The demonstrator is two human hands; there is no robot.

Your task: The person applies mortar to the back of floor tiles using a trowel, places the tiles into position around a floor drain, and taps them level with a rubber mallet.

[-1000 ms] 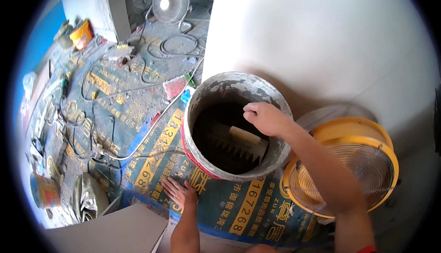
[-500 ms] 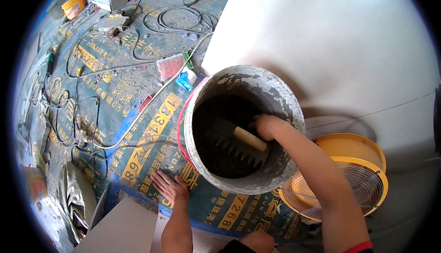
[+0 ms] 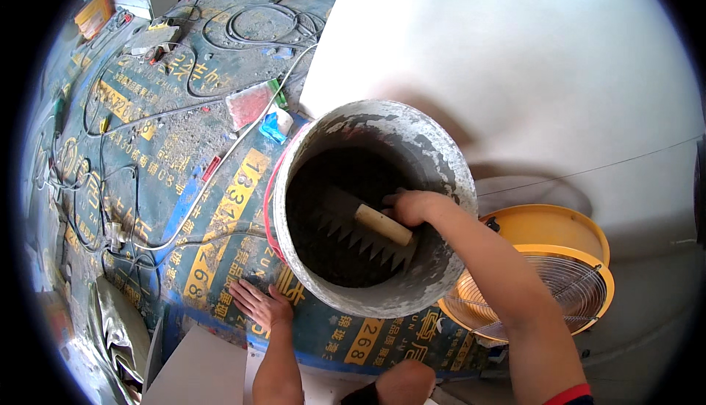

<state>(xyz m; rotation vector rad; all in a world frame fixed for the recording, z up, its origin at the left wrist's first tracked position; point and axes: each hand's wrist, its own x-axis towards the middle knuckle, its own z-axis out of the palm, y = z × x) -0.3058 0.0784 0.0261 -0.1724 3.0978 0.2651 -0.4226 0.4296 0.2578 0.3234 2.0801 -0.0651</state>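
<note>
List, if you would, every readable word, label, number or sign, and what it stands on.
Dark green floor covering: yellow characters, letters; legible in places, not copied here.
Its yellow bands: dark digits, likewise not copied.
Orange plastic bucket, upper left: any marking too blurred to read.
Grey-smeared round white bucket, toothed wooden-handled trowel: no readable text.
</note>
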